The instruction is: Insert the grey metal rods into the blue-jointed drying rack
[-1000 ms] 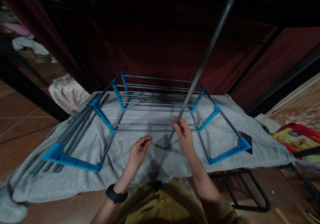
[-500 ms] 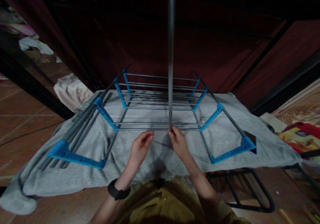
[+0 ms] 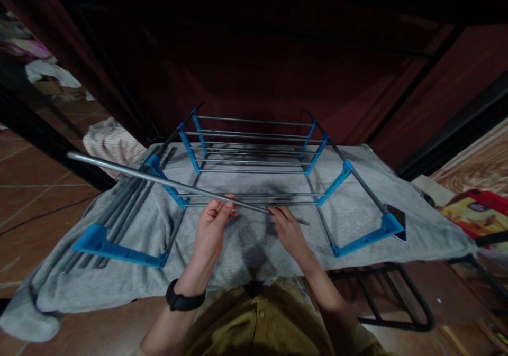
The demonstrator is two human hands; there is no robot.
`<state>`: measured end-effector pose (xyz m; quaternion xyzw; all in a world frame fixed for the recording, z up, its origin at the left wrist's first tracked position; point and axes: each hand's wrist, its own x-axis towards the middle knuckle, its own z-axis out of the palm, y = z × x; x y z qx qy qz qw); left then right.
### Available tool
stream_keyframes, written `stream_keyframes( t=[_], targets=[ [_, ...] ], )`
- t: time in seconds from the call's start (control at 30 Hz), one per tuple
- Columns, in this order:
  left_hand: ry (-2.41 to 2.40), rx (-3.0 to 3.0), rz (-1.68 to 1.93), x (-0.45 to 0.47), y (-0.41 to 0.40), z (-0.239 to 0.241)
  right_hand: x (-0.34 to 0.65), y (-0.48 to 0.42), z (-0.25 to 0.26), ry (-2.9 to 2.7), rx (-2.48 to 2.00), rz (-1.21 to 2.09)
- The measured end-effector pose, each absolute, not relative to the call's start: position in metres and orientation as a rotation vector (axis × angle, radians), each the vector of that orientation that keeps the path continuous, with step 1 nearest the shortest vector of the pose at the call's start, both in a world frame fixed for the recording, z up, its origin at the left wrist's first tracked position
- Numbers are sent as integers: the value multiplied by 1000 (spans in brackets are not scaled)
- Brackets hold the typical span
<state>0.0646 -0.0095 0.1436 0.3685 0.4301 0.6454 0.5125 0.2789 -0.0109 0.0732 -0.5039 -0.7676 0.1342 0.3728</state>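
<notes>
A long grey metal rod (image 3: 159,179) lies nearly level across the front of a half-built rack (image 3: 254,149) of grey rods and blue plastic brackets. My left hand (image 3: 210,229) grips the rod near its middle with fingers and thumb closed round it. My right hand (image 3: 288,229) pinches the rod close to its right end. The rod's far end sticks out to the left, above a blue bracket (image 3: 161,173). The rack lies on a grey towel (image 3: 246,250).
Several loose grey rods (image 3: 119,202) lie at the left by a blue bracket (image 3: 115,247). A dark phone (image 3: 397,221) sits at the right bracket. A striped cloth (image 3: 109,144) lies on the tiled floor, a black metal frame (image 3: 397,303) at lower right, red packaging (image 3: 476,210) at far right.
The rod swung from upright, leaning right, down to the left until nearly level. My left hand, empty before, has taken hold of it. My right hand kept its grip.
</notes>
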Motion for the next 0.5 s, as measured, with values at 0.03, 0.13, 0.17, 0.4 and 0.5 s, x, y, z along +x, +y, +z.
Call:
stream_keyframes(
  t=[0.03, 0.13, 0.17, 0.4, 0.5],
  targets=[
    [1027, 824, 1557, 64, -8, 141, 281, -11, 72, -1976, -1296, 332],
    [1031, 683, 1537, 63, -5, 130, 291, -13, 65, -1986, -1327, 287],
    [1034, 654, 1527, 63, -4, 127, 295, -14, 61, -1982, -1340, 272],
    [1024, 624, 1503, 68, -3, 110, 338, -25, 25, -1932, -1462, 175],
    [1007, 590, 1526, 70, -1, 104, 359, -28, 12, -1942, -1505, 131]
  ],
)
